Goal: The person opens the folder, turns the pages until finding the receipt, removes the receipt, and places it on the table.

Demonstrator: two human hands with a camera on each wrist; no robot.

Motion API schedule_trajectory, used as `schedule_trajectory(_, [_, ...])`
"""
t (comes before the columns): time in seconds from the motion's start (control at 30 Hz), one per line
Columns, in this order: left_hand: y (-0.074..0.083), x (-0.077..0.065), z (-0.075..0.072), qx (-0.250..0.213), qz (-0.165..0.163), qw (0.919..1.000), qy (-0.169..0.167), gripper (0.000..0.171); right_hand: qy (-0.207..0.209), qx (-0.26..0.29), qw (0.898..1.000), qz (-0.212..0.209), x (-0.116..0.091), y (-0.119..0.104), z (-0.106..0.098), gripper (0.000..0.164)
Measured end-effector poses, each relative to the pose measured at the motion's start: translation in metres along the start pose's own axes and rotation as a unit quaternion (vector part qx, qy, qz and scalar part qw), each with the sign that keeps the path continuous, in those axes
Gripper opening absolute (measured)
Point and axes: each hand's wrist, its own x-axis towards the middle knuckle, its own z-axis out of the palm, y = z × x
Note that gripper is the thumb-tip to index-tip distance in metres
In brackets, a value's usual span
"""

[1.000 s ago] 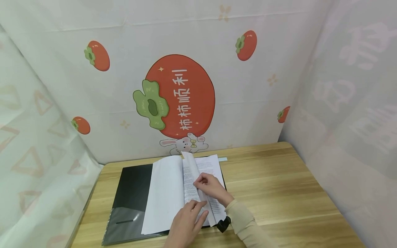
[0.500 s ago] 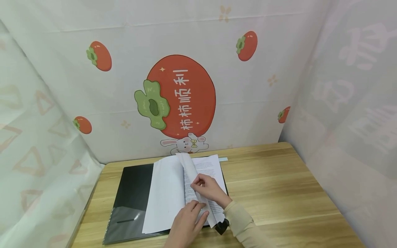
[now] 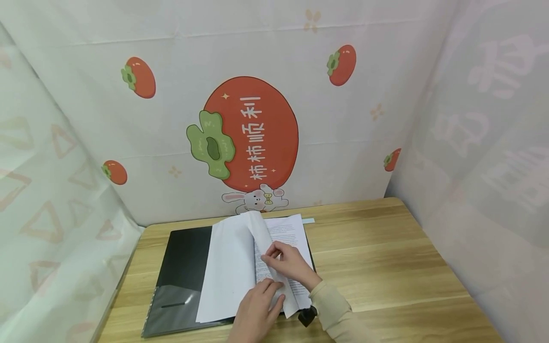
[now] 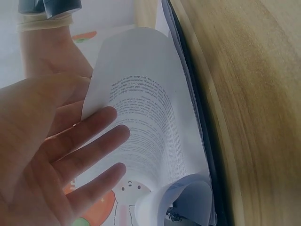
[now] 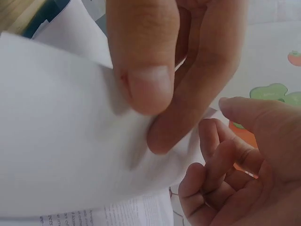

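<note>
A black folder (image 3: 186, 252) lies open on the table, holding a stack of white sheets. Turned-over sheets (image 3: 227, 271) bulge on its left side, and printed pages (image 3: 289, 233) lie on the right. Between them a single sheet (image 3: 259, 227) stands lifted and curved, its print showing in the left wrist view. My right hand (image 3: 290, 263) pinches this sheet's edge with thumb and finger. Just below, my left hand (image 3: 257, 305) reaches to the sheet's lower part. In the left wrist view its fingers (image 4: 94, 155) are spread, some of them beside the paper.
The wooden table (image 3: 386, 267) extends to the right of the folder. A pale blue strip (image 3: 308, 220) sticks out at the folder's upper right. Behind stands a white curtain (image 3: 343, 114) with persimmon prints; fabric hangs on both sides as well. A black device (image 3: 307, 315) sits by my right wrist.
The lifted sheet has swung a little leftward, its top edge now overlapping the turned-over sheets. My right hand has shifted slightly left with it; my left hand has hardly moved.
</note>
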Motion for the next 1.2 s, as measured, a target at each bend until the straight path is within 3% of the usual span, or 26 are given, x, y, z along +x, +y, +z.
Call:
schedule_trajectory(0.23, [-0.004, -0.005, 0.000, -0.002, -0.035, 0.9994, 0.000, 0.019, 0.052, -0.005, 0.999, 0.009, 0.002, 0.012, -0.007, 0.018])
schedule_trajectory(0.57, [-0.007, -0.011, -0.004, -0.021, -0.079, 0.9966, -0.010, 0.020, 0.099, 0.015, 0.993, 0.055, -0.001, 0.046, -0.019, 0.016])
schedule_trajectory(1.0, [-0.016, -0.023, -0.005, -0.018, -0.092, 0.9949, 0.038, 0.020, 0.156, 0.031, 0.977, 0.141, -0.009, 0.068, -0.033, 0.013])
schedule_trajectory(1.2, [-0.025, -0.029, -0.006, 0.004, -0.091, 0.9926, 0.081, 0.021, 0.166, 0.032, 0.972, 0.166, -0.012, 0.073, -0.037, 0.025])
